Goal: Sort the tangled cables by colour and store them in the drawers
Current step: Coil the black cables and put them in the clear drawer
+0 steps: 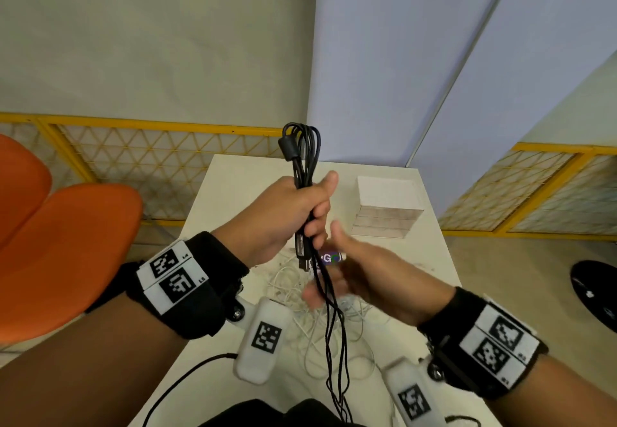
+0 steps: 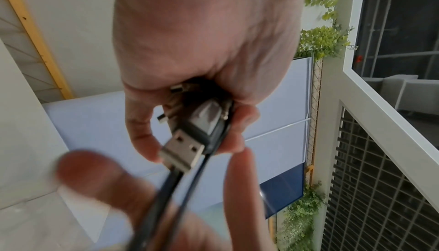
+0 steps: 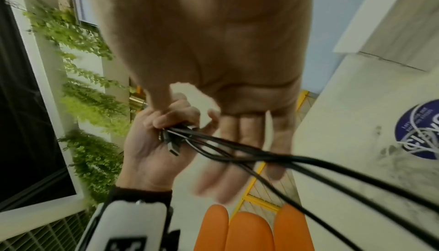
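My left hand (image 1: 293, 213) grips a folded bundle of black cables (image 1: 302, 146) upright above the table. The loops and a ferrite bead stick up over the fist. A USB plug (image 2: 182, 151) pokes out below the curled fingers. Loose black strands (image 3: 308, 161) hang down from the fist and run across the straight, blurred fingers of my right hand (image 1: 354, 276), which is just below the left and curls round nothing. A tangle of white cables (image 1: 334, 336) lies on the table under both hands. The white drawer unit (image 1: 387, 206) stands at the table's back right, its drawers closed.
The small white table (image 1: 240, 186) has a round blue sticker (image 3: 420, 129) on it. Orange chairs (image 1: 66, 253) stand to the left, and a yellow mesh fence (image 1: 167, 159) runs behind. A black round object (image 1: 597, 296) lies on the floor at right.
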`<move>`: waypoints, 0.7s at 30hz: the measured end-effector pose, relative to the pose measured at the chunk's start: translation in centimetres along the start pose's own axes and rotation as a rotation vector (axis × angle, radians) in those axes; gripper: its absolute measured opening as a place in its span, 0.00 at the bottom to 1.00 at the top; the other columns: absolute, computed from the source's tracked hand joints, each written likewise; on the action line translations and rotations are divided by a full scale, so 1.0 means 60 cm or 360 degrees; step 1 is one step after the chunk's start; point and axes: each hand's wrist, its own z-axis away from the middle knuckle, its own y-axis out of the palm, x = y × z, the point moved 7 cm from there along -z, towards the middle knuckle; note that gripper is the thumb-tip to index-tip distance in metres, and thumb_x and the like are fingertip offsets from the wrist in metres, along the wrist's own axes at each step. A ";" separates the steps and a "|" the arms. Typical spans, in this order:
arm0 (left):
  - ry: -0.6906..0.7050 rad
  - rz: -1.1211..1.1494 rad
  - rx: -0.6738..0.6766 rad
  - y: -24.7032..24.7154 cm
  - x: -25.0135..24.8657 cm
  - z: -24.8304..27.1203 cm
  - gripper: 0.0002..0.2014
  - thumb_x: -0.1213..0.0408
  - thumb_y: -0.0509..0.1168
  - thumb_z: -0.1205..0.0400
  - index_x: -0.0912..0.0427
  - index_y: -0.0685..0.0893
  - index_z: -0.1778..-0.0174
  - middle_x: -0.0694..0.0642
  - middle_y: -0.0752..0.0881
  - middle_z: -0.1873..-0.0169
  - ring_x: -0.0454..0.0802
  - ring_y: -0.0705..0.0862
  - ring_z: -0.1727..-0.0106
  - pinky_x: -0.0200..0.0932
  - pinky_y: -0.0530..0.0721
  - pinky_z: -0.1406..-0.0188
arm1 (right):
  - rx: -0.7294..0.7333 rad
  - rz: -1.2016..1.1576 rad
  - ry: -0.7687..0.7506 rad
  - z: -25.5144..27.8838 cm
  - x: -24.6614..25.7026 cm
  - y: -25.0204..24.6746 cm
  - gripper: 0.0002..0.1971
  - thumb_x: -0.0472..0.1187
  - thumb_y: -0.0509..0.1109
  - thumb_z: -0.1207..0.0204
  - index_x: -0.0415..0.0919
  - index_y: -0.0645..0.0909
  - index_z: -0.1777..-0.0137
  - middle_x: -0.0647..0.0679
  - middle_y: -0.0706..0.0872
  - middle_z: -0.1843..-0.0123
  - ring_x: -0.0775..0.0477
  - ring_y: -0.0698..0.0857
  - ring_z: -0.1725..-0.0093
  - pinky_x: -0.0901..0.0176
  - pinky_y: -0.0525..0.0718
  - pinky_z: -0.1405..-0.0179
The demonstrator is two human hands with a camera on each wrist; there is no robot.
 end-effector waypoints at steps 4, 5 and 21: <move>-0.0060 -0.0015 0.0056 -0.008 0.002 -0.002 0.24 0.46 0.59 0.12 0.60 0.76 0.69 0.51 0.66 0.84 0.52 0.73 0.79 0.48 0.77 0.58 | 0.0061 0.0178 -0.0036 0.020 -0.010 -0.002 0.25 0.61 0.62 0.18 0.39 0.82 0.63 0.49 0.67 0.76 0.49 0.65 0.75 0.58 0.70 0.69; -0.0076 -0.0058 0.0069 -0.009 0.003 -0.001 0.24 0.46 0.59 0.12 0.60 0.77 0.68 0.52 0.66 0.83 0.52 0.72 0.79 0.44 0.77 0.62 | 0.0030 0.0278 -0.0050 0.023 -0.005 -0.010 0.25 0.61 0.62 0.18 0.41 0.78 0.68 0.48 0.66 0.76 0.49 0.63 0.75 0.58 0.67 0.71; -0.0072 -0.0735 0.0338 0.033 0.015 0.019 0.21 0.47 0.71 0.18 0.58 0.72 0.65 0.46 0.65 0.79 0.43 0.62 0.79 0.37 0.62 0.77 | 0.0036 0.1179 0.0075 0.067 0.059 -0.059 0.30 0.61 0.59 0.17 0.38 0.59 0.71 0.46 0.57 0.73 0.46 0.54 0.73 0.60 0.56 0.75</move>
